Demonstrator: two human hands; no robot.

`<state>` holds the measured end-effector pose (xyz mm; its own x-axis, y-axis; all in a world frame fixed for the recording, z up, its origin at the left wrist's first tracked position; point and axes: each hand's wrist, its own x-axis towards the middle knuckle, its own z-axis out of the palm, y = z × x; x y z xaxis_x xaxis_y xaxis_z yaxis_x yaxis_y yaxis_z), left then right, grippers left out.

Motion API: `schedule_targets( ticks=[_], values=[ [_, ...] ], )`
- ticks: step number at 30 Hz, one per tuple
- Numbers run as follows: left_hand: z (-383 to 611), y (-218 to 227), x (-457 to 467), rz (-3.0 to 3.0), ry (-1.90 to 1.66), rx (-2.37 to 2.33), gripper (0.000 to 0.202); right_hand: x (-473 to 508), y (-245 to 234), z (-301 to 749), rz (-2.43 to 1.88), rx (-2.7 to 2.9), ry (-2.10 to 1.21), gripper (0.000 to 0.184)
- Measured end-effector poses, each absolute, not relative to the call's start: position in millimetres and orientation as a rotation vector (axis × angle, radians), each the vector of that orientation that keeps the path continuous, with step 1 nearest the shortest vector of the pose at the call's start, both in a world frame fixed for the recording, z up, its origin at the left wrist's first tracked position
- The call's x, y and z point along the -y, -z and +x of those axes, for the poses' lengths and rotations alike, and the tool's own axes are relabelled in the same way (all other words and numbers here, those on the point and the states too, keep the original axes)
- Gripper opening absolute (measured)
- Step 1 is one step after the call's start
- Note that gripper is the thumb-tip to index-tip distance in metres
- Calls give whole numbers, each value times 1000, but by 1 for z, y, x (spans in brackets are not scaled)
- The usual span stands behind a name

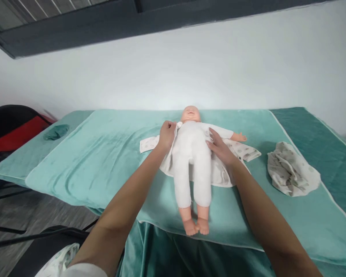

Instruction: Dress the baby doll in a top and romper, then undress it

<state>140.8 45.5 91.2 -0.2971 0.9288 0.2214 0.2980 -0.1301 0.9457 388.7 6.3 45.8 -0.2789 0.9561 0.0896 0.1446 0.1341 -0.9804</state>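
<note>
A baby doll (191, 148) with a white cloth body lies face up, its feet towards me. Under it a pale printed baby shirt (222, 175) is spread open, with sleeves out to both sides. My left hand (167, 135) is closed at the shirt's edge beside the doll's shoulder on the left; the doll's arm on that side is hidden. My right hand (221, 150) rests against the doll's other side, thumb and fingers apart. The doll's arm on the right stretches out above the shirt's sleeve, outside it.
A crumpled pale printed cloth (292, 169) lies to the right on the green-covered massage bed (103, 154). The bed has a face hole (56, 132) at its left end. A white wall (173, 73) stands behind. A black and red chair back (17, 129) is at far left.
</note>
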Motion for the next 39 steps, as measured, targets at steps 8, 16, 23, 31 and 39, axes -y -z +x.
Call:
schedule_targets(
  ticks=[8, 16, 23, 31, 39],
  values=[
    [145, -151, -33, 1303, -1023, -1514, 25, -12, -36, 379, -1141, 1826, -1144, 99],
    [164, -193, 17, 1345, -821, -1199, 23, -9, -46, 384, -1094, 1655, -1318, 98],
    [151, -181, 60, 1416, -1000, -1178, 19, -6, -46, 389, -1108, 1583, -1342, 91],
    [140, -80, 104, 1496, -1402, -1671, 12, -4, -48, 389, -1088, 1583, -1298, 85],
    [158, -80, 151, 2048, -1135, -1563, 11, -3, -48, 388, -1095, 1600, -1276, 81]
  ],
)
